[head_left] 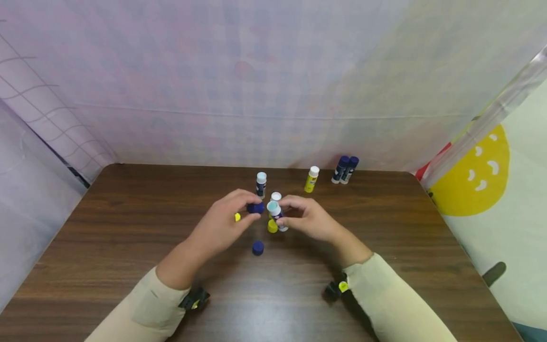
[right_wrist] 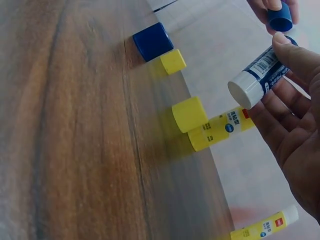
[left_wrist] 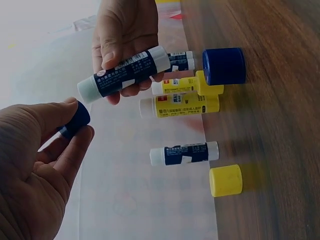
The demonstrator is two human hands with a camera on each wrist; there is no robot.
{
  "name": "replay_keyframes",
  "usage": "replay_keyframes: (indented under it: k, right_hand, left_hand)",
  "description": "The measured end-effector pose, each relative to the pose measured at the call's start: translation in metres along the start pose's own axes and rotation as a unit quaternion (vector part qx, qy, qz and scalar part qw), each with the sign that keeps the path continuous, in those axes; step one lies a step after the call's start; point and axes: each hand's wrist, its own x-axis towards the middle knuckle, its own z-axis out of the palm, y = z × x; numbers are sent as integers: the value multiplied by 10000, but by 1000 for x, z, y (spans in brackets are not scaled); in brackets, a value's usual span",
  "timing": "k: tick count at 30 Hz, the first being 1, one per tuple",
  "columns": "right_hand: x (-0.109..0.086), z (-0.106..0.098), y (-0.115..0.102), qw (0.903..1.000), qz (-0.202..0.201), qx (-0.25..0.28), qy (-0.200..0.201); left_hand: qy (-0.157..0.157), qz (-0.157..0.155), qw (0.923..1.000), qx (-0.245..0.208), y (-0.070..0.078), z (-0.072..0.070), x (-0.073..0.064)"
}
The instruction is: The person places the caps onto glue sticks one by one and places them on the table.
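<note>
My left hand (head_left: pixel 220 221) pinches a dark blue cap (left_wrist: pixel 76 120) between thumb and fingers. Facing it, my right hand (head_left: pixel 311 219) holds a navy glue stick (left_wrist: pixel 127 75) with its cap off; the pale end is tilted towards the left hand. In the left wrist view a small space separates cap and stick. Another blue cap (head_left: pixel 258 247) stands on the table in front of the hands. Beyond the held stick is a yellow glue stick (left_wrist: pixel 187 105), with a yellow cap (head_left: pixel 272 226) close by; the right hand partly hides that group in the head view.
On the brown table (head_left: pixel 128 228), an uncapped navy glue stick (head_left: pixel 261 186) stands behind the hands. A second yellow cap (head_left: pixel 237 217) shows past the left hand. Farther right are a yellow glue stick (head_left: pixel 312 179) and two capped navy glue sticks (head_left: pixel 345 170), near a hanging cloth (head_left: pixel 213 137).
</note>
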Motion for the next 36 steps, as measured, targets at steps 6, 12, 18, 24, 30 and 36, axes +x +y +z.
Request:
replay_keyframes:
  k: [6,12,18,24,30,36]
  right_hand:
    - [0,3,-3,9999,33,-79,-77]
    - [0,5,-2,9996,-24,-160,-210]
    - [0,7,-2,9990,76,-333,-272]
    - [0,8,-2,9979,275,-478,-338]
    - [0,8,-3,9975,210,-560,-379]
    - [0,8,-4,9973,119,-613,-385]
  left_hand:
    - [5,266,9996,-4,1,2,-1]
    - [5,375,9993,-36,2,3,-1]
    - [-37,427,9990,-78,4,4,-2]
    - [-24,555,9983,-177,4,7,-1]
    - [-124,488,9986,-141,3,7,-1]
    - [-243,354,9990,-78,4,6,-1]
